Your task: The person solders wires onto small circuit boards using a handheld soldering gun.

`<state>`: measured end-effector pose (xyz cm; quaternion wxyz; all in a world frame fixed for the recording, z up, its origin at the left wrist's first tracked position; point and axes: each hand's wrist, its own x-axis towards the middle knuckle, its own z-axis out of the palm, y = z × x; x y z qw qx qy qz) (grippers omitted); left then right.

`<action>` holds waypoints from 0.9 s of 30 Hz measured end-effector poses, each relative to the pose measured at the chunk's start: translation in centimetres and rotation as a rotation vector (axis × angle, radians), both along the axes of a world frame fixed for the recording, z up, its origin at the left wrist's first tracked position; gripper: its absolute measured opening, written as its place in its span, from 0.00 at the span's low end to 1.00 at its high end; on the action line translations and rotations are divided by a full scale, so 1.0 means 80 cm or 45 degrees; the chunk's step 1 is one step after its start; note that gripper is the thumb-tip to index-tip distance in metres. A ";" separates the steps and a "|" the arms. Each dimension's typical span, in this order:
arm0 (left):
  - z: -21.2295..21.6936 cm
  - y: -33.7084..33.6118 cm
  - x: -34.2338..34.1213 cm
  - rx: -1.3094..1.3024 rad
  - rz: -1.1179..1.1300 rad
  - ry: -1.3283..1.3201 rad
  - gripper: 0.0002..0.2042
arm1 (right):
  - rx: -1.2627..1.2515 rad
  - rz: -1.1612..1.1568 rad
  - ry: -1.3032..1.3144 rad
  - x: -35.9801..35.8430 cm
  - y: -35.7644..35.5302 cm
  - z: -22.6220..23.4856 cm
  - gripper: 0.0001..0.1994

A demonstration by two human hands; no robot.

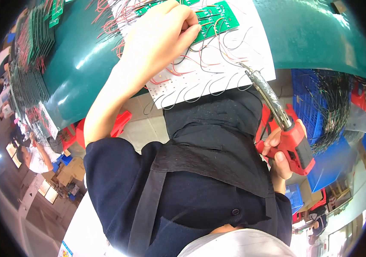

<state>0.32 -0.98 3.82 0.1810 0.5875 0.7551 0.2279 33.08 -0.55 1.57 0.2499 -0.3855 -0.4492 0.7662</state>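
fingertips (190, 26) hidden among wires (204, 64)

Open green counter (303, 30) right of the white sheet (251, 51); loose wires (200, 64) and stacked boards (35, 47) crowding the left.
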 end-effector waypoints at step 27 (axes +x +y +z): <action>-0.019 -0.060 0.015 0.001 -0.138 -0.445 0.07 | -0.033 0.104 -0.046 -0.004 0.003 0.005 0.42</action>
